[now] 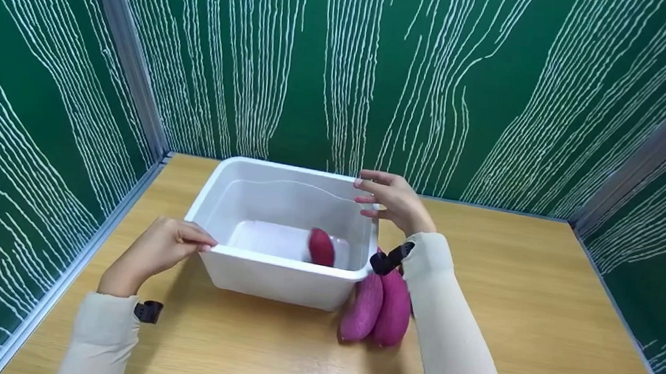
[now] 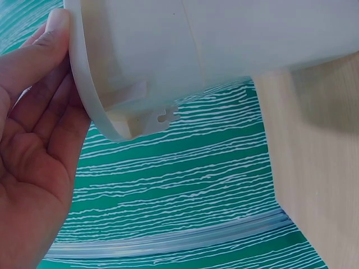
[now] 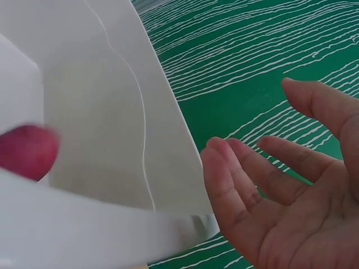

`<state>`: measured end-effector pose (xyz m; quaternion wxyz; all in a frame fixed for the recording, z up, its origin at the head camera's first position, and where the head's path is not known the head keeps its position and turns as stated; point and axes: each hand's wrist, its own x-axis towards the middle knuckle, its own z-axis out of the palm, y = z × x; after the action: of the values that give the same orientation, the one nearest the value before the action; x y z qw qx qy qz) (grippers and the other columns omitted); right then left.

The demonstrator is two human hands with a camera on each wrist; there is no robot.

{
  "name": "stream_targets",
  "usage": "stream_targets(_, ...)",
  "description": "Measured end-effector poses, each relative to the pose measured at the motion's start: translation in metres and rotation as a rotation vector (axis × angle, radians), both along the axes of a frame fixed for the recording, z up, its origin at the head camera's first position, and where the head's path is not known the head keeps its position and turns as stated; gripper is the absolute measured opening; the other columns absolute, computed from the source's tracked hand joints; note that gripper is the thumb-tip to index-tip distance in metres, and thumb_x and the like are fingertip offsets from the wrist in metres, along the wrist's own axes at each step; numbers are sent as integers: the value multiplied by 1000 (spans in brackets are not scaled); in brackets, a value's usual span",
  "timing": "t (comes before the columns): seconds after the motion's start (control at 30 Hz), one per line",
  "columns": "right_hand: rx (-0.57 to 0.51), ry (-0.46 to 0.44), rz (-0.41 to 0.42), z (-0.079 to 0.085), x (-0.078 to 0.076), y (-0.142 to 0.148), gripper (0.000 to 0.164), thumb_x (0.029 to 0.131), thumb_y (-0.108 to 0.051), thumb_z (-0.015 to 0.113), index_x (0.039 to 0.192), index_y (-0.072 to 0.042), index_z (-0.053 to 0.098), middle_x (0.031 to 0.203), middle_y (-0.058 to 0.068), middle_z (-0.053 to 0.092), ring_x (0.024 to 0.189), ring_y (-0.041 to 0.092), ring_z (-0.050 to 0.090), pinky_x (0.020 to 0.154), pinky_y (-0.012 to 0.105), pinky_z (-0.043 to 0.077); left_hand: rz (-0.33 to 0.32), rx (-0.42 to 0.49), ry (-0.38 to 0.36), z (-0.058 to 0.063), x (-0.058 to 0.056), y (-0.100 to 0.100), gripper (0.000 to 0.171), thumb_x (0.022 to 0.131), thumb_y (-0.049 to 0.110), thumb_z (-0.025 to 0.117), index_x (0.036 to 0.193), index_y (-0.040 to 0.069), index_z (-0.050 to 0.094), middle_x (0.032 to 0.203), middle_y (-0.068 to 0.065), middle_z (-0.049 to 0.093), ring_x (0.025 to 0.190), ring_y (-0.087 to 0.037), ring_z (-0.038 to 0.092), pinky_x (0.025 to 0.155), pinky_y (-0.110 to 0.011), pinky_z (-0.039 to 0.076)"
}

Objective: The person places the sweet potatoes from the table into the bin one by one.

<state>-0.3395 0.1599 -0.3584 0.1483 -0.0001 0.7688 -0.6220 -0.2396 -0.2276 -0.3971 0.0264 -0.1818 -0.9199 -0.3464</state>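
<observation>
Your left hand (image 1: 161, 247) pinches one white bin (image 1: 275, 280) at its near-left corner; your right hand (image 1: 397, 202), fingers spread apart, is at its right side. One red object (image 1: 321, 247) is inside; two purple vegetables (image 1: 393, 315) show outside.

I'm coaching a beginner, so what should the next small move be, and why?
Perhaps close the right hand on the tub: that hand is open at its right side, only the left hand pinches the rim, and the red object inside is blurred, so may be rolling.
</observation>
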Motion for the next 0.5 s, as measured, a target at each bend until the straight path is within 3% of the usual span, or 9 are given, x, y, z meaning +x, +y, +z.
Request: stream_targets(0.5,13,-18,-5,0,1,4,51,92,-33,64,138,-17,48,137,12,55,122,30,57,92,35,55,17,-2,-26,2,1,0,19,84,-3,69,96,9,78,102,-11,74,105,-34,66,90,-48,54)
